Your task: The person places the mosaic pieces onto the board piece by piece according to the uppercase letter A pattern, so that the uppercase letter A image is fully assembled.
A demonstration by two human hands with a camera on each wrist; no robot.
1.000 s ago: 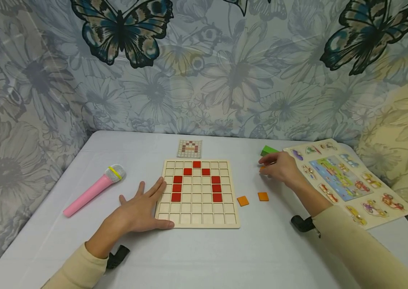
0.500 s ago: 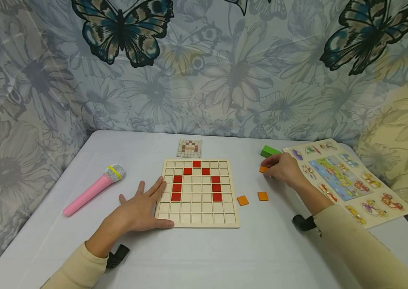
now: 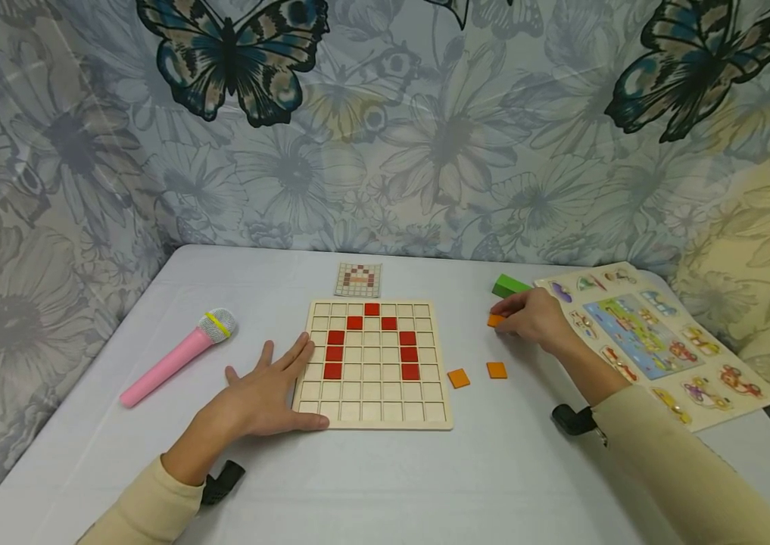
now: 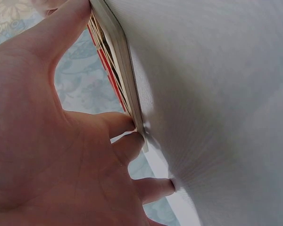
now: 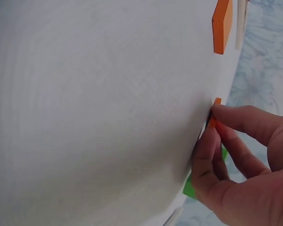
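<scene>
A wooden grid board [image 3: 371, 416] lies flat mid-table, with several red square tiles [image 3: 409, 353] set in its cells. My left hand [image 3: 255, 401] spreads its fingers along the board's left edge, thumb on the near edge; the left wrist view has the fingertips [image 4: 128, 146] against the board's side. To the right of the board, my right hand [image 3: 533, 318] pinches an orange square tile [image 3: 496, 321] between thumb and fingers, low at the tabletop. The right wrist view shows that tile [image 5: 218, 101] tilted and partly covered by the fingers. Two orange tiles [image 3: 458, 378] lie nearer the board.
Behind the board is a small pattern card [image 3: 358, 280]. A green block [image 3: 509, 285] stands just beyond my right hand. A picture puzzle board [image 3: 718, 409] lies at the right, partly under my right forearm. A pink toy microphone [image 3: 166, 369] is at the left.
My right fingers have shifted slightly around the orange tile, and more of it shows now. My left hand and the board have stayed in place.
</scene>
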